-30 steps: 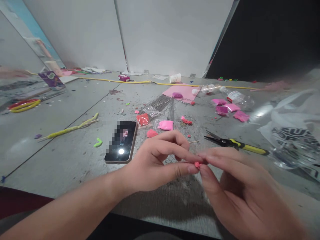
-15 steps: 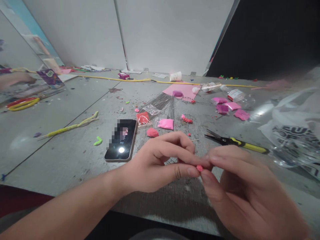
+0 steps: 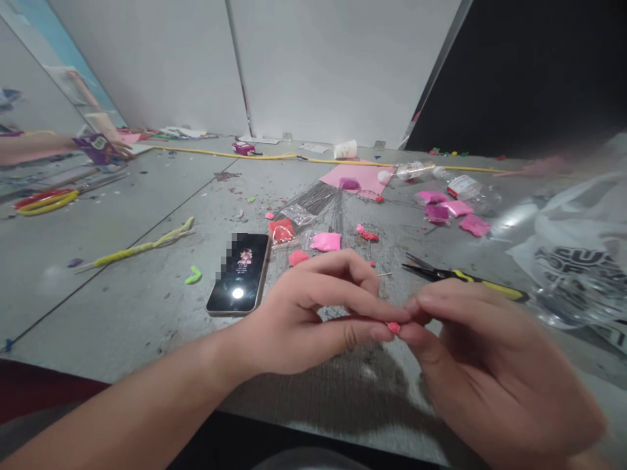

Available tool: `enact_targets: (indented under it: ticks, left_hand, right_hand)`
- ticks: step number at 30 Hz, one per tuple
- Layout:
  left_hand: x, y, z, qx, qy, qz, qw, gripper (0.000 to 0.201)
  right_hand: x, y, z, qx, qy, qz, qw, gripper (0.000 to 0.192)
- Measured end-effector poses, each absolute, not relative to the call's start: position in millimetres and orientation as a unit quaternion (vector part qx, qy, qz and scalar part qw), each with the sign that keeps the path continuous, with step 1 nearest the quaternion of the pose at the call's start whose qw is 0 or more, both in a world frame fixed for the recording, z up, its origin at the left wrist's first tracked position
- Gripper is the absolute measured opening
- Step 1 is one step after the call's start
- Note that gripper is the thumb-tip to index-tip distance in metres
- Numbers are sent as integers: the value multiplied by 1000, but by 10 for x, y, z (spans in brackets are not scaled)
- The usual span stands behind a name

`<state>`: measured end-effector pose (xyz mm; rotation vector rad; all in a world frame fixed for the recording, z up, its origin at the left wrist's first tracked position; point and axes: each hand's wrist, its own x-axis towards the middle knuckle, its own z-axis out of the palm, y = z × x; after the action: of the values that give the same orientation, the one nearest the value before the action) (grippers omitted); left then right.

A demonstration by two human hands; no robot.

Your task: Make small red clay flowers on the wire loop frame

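A tiny piece of coral-pink modelling clay (image 3: 394, 327) is pinched between the fingertips of both hands, above the near part of the table. My left hand (image 3: 313, 313) holds it between thumb and forefinger, coming from the left. From the right, the thumb and forefinger of my right hand (image 3: 499, 365) close on its other side. Beyond my left knuckles lies a larger lump of the same clay (image 3: 298, 258), partly hidden. Behind it are a packet of red clay (image 3: 281, 231) and a packet of pink clay (image 3: 326, 242). A wire ring with red clay bits (image 3: 367, 233) lies nearby.
A phone (image 3: 240, 277) lies left of my hands, black-and-yellow pliers (image 3: 460, 277) just beyond my right hand. A plastic bag (image 3: 578, 228) stands at right, with pink packets (image 3: 456, 208) and bottles (image 3: 463, 186) behind. Far left, another person's hand (image 3: 117, 147) is by a purple packet (image 3: 95, 149).
My right thumb has shifted up against the clay, and the pinched piece has turned slightly. At far left, the other person's hand has moved right, to the purple packet.
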<state>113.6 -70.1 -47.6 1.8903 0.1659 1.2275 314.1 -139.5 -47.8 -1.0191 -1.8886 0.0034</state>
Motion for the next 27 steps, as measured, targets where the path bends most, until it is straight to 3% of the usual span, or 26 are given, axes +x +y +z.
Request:
enact_targets:
  ticks: [9,19,27]
  left_hand:
    - [1152,-699,-526,751,83,533,380,19]
    - [1149,-701,-515,742,92,517,417,19]
    - [1127,-647,-562,728,113,496,461,17]
  right_hand:
    - [3143,-1369,-510,-407,-770,-36,490,22]
    - [3146,-1367,-525,-393,-774,-37,495,23]
    - [3119,-1357,-543,-466,-716,-4,520,8]
